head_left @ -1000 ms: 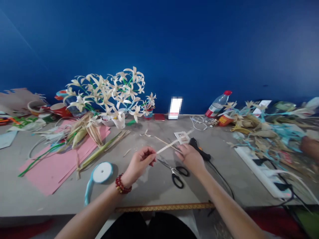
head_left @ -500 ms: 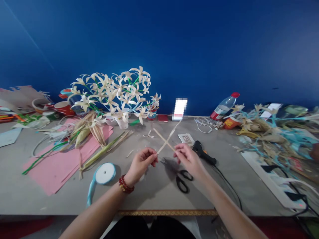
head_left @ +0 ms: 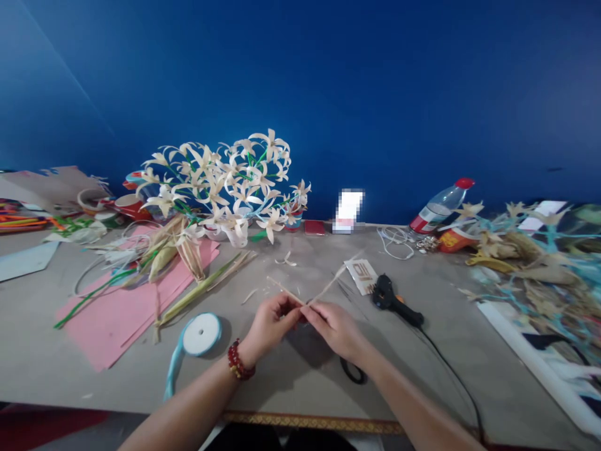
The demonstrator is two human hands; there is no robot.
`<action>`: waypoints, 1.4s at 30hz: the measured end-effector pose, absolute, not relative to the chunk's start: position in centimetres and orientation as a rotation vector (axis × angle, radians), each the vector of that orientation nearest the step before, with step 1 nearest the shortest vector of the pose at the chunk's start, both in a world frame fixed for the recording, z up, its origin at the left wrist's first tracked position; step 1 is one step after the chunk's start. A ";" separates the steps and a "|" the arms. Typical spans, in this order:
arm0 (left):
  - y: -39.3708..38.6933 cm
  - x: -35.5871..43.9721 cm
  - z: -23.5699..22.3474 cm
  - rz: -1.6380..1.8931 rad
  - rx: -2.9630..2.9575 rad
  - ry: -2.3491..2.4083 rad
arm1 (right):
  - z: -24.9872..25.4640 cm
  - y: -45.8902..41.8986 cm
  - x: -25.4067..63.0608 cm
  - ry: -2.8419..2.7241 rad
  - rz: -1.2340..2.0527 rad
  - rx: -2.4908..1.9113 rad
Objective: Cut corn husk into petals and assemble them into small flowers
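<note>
Two thin pale strips, like dried husk, cross between my hands over the middle of the table. My left hand is closed in a pinch at the crossing, and one strip sticks up to the left from there. Touching it, my right hand pinches at the same spot, with the other strip slanting up to the right. The fingertips hide where the strips meet. Under my right hand lie scissors, mostly covered, with a black handle loop showing.
Left of my hands are a ribbon roll, pink paper and husks. White husk flowers stand behind. To the right lie a glue gun, its cord, a power strip and a tilted bottle.
My hands have come together at the crossing of the strips and now touch. My right hand has moved left and down, covering more of the scissors. The view has shifted slightly.
</note>
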State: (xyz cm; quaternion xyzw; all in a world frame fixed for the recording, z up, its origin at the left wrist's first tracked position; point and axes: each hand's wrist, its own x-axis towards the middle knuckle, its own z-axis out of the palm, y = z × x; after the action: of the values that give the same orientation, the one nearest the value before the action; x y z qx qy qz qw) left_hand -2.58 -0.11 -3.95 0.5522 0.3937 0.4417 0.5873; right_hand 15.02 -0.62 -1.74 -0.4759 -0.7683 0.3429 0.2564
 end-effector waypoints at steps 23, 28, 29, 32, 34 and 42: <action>-0.3 -3.2 -1.8 0.971 1.779 0.979 | -1.1 -1.6 16.0 -1.560 1.717 -1.075; 0.1 -3.4 -2.2 0.983 1.749 0.982 | -0.2 -1.7 16.5 -1.262 2.014 -0.962; 0.1 -3.5 -2.2 0.985 1.734 0.976 | -0.1 -1.7 16.7 -1.204 2.080 -0.902; 0.2 -3.5 -2.4 0.992 1.699 0.944 | -0.1 -1.7 17.6 -1.074 2.263 -0.711; 0.3 -3.5 -2.6 0.993 1.683 0.937 | -0.1 -1.5 18.5 -1.040 2.313 -0.596; 0.3 -3.4 -3.4 1.019 1.389 0.943 | -0.5 -0.7 18.6 -1.516 1.516 -0.911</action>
State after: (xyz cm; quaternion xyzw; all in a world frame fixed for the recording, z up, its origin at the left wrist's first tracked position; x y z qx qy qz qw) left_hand -3.37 0.30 -3.37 0.5882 0.3991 0.4314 0.5556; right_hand 18.61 -0.70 -0.52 -0.3592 -0.5979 0.5978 0.3951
